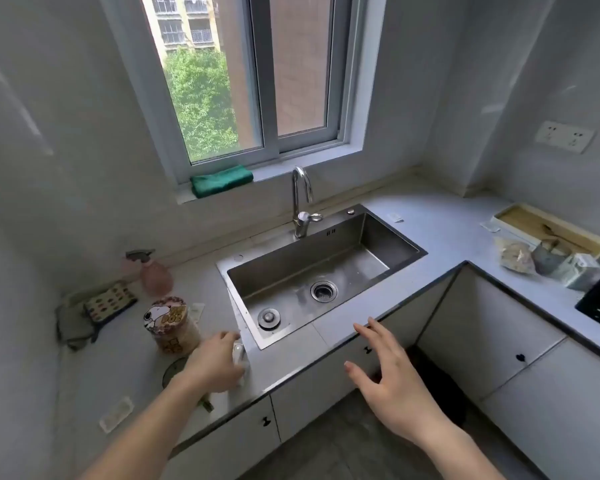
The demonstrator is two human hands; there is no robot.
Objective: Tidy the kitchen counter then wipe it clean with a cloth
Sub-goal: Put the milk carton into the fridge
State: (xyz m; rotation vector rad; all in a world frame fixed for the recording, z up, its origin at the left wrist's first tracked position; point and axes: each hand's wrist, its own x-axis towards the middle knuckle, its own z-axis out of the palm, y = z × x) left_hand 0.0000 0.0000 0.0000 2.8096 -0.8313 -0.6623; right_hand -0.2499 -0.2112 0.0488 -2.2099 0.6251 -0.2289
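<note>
Right now my left hand is curled around a small white object on the desk, just left of the sink corner at lower centre. My right hand hovers with fingers spread, holding nothing, in front of the desk's edge. The green cloth lies on the windowsill at upper centre, long axis left-right, well beyond both hands; my left looks nearer.
</note>
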